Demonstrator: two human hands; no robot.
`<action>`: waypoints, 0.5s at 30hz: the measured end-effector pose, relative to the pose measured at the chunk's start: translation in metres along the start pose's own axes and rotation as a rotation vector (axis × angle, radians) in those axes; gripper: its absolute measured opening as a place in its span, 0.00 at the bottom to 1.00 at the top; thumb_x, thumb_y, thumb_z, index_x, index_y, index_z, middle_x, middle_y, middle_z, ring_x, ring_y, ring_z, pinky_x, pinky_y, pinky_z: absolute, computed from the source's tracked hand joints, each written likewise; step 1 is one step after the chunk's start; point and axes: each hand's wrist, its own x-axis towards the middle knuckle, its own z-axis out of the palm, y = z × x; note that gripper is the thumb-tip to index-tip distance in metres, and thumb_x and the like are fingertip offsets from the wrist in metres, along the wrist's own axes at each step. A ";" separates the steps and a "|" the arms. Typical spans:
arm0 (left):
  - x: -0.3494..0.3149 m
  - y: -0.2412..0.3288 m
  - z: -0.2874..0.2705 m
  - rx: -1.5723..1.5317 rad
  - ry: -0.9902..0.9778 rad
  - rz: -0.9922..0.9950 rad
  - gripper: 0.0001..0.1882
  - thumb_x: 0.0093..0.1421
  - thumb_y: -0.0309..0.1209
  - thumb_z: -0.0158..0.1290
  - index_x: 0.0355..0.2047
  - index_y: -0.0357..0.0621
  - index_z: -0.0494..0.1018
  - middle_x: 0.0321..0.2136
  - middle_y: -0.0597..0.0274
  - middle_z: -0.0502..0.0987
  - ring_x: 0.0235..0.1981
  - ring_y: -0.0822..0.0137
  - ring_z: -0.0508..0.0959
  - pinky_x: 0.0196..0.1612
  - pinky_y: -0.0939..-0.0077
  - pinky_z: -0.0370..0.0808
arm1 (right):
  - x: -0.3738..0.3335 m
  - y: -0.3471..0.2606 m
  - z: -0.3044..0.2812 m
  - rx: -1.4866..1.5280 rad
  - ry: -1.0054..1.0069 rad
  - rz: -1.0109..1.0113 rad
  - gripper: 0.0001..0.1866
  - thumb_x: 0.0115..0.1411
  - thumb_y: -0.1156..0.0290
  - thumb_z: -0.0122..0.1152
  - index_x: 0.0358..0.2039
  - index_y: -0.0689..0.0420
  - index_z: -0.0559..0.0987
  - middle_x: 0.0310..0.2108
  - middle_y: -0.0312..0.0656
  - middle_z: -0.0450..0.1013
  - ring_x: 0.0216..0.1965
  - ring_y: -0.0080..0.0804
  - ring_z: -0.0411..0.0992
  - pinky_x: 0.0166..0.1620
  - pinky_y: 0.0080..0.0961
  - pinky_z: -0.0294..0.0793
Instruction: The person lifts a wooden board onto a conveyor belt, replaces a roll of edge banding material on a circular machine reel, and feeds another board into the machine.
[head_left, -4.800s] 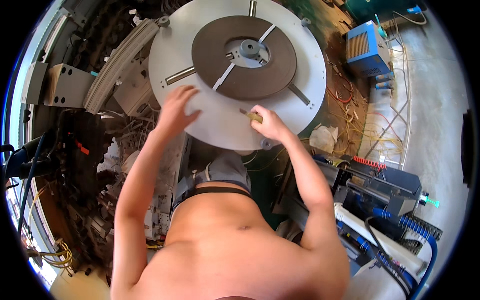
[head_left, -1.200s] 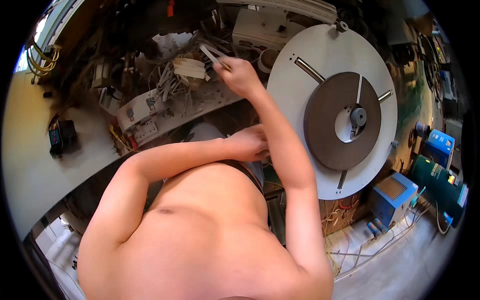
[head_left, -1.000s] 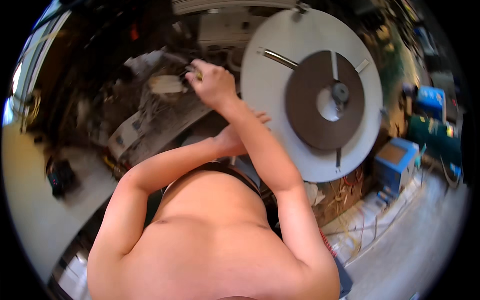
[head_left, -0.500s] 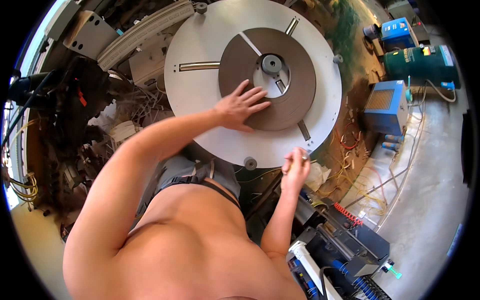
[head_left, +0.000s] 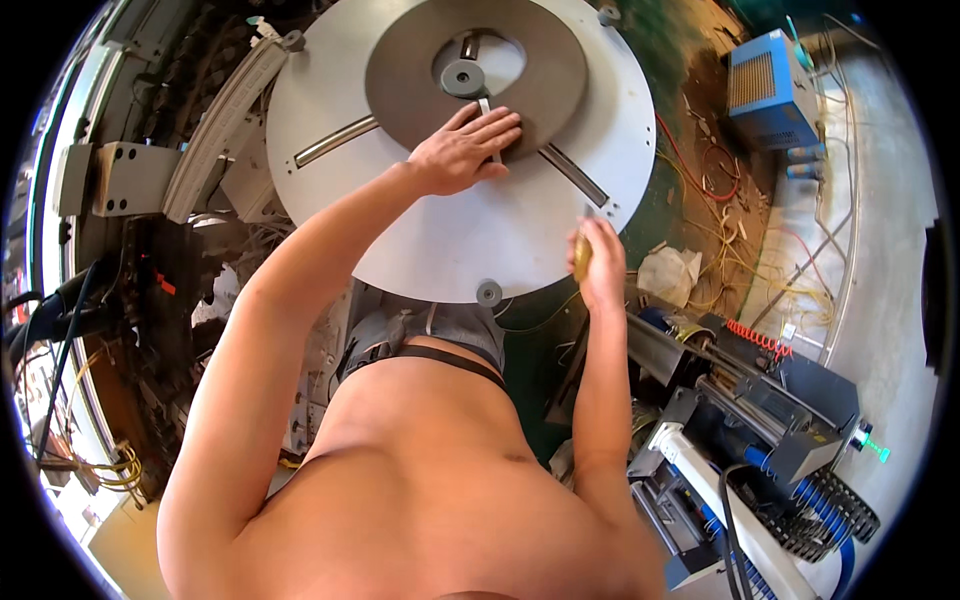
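A wide coil of dark grey strip (head_left: 550, 70) lies flat on a large white round turntable (head_left: 420, 245) in front of me. My left hand (head_left: 460, 150) rests on the coil's near side with its fingers stretched out. Under those fingers a narrow white band (head_left: 485, 104) crosses the coil. Inside the coil's opening stands a grey round hub (head_left: 462, 78). By the turntable's near right rim, my right hand (head_left: 603, 265) is closed round a tool with a yellow handle (head_left: 582, 258). A pale tip points away from me; its exact kind cannot be made out.
Metal-lined slots (head_left: 575, 175) run outward in the turntable, and small grey rollers (head_left: 488, 292) sit at its rim. Machinery with a red coiled hose (head_left: 758, 338) stands at the lower right. A blue box-shaped unit (head_left: 772, 90) is at the upper right, with loose cables on the floor.
The turntable and coil have rotated anticlockwise, bringing the white band from the far left side to under my left hand. My view has shifted too. The right hand still grips the tool.
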 end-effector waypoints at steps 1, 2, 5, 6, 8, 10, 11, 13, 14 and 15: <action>-0.001 0.005 0.000 -0.024 0.017 -0.037 0.32 0.59 0.45 0.43 0.60 0.44 0.52 0.62 0.61 0.49 0.64 0.64 0.44 0.64 0.61 0.39 | 0.006 0.001 0.006 0.009 -0.093 -0.017 0.11 0.60 0.64 0.49 0.39 0.57 0.71 0.23 0.37 0.69 0.16 0.20 0.64 0.17 0.17 0.60; -0.003 0.011 0.001 -0.027 0.010 -0.038 0.32 0.59 0.45 0.43 0.60 0.44 0.52 0.62 0.61 0.49 0.64 0.64 0.44 0.64 0.61 0.39 | 0.013 0.001 0.013 0.011 -0.092 -0.010 0.11 0.60 0.64 0.49 0.39 0.57 0.71 0.23 0.37 0.69 0.16 0.20 0.64 0.17 0.17 0.60; 0.000 0.029 0.004 -0.011 0.050 -0.163 0.30 0.60 0.42 0.43 0.60 0.43 0.52 0.62 0.61 0.48 0.64 0.63 0.45 0.64 0.60 0.40 | 0.043 -0.007 0.026 -0.090 -0.259 -0.024 0.11 0.61 0.64 0.48 0.35 0.59 0.73 0.21 0.37 0.70 0.13 0.20 0.64 0.16 0.16 0.61; -0.006 0.033 0.002 -0.038 0.022 -0.186 0.30 0.60 0.41 0.43 0.60 0.43 0.52 0.62 0.60 0.49 0.64 0.63 0.45 0.63 0.60 0.40 | 0.052 -0.009 0.028 -0.214 -0.296 -0.047 0.11 0.61 0.64 0.48 0.35 0.59 0.73 0.21 0.37 0.71 0.13 0.19 0.63 0.16 0.16 0.60; -0.017 0.035 -0.004 -0.092 0.006 -0.200 0.27 0.58 0.36 0.46 0.57 0.42 0.57 0.62 0.58 0.50 0.64 0.61 0.47 0.62 0.61 0.46 | 0.068 -0.010 0.031 -0.467 -0.335 -0.129 0.12 0.60 0.64 0.49 0.30 0.60 0.74 0.18 0.36 0.71 0.13 0.17 0.63 0.15 0.16 0.59; -0.014 0.018 -0.012 -0.129 -0.095 -0.128 0.26 0.56 0.32 0.48 0.55 0.42 0.60 0.61 0.58 0.51 0.63 0.61 0.48 0.61 0.62 0.50 | 0.075 -0.010 0.035 -0.550 -0.390 -0.111 0.12 0.59 0.64 0.50 0.28 0.60 0.74 0.17 0.36 0.71 0.13 0.17 0.62 0.15 0.16 0.59; -0.012 0.009 -0.018 -0.162 -0.193 -0.061 0.25 0.53 0.29 0.51 0.53 0.42 0.63 0.61 0.57 0.52 0.63 0.61 0.48 0.60 0.63 0.54 | 0.076 -0.009 0.038 -0.632 -0.453 -0.095 0.13 0.58 0.63 0.51 0.26 0.60 0.74 0.17 0.36 0.71 0.12 0.17 0.62 0.16 0.16 0.60; 0.003 0.001 -0.036 -0.273 -0.103 -0.012 0.21 0.48 0.24 0.55 0.45 0.45 0.70 0.53 0.57 0.63 0.58 0.59 0.58 0.55 0.67 0.61 | 0.077 -0.012 0.041 -0.641 -0.489 -0.115 0.14 0.57 0.62 0.52 0.25 0.61 0.75 0.16 0.36 0.71 0.12 0.17 0.61 0.16 0.16 0.60; 0.013 -0.002 -0.042 -0.251 -0.200 -0.014 0.19 0.47 0.25 0.56 0.42 0.47 0.71 0.48 0.58 0.66 0.53 0.58 0.62 0.53 0.67 0.63 | 0.078 -0.017 0.044 -0.662 -0.491 -0.113 0.15 0.56 0.61 0.53 0.25 0.61 0.76 0.16 0.36 0.71 0.12 0.17 0.61 0.16 0.16 0.60; 0.020 -0.005 -0.042 -0.236 -0.298 -0.011 0.18 0.46 0.26 0.57 0.40 0.48 0.71 0.42 0.58 0.69 0.48 0.57 0.65 0.51 0.67 0.65 | 0.078 -0.020 0.044 -0.684 -0.487 -0.106 0.15 0.56 0.61 0.53 0.25 0.61 0.76 0.16 0.36 0.71 0.12 0.17 0.61 0.16 0.16 0.60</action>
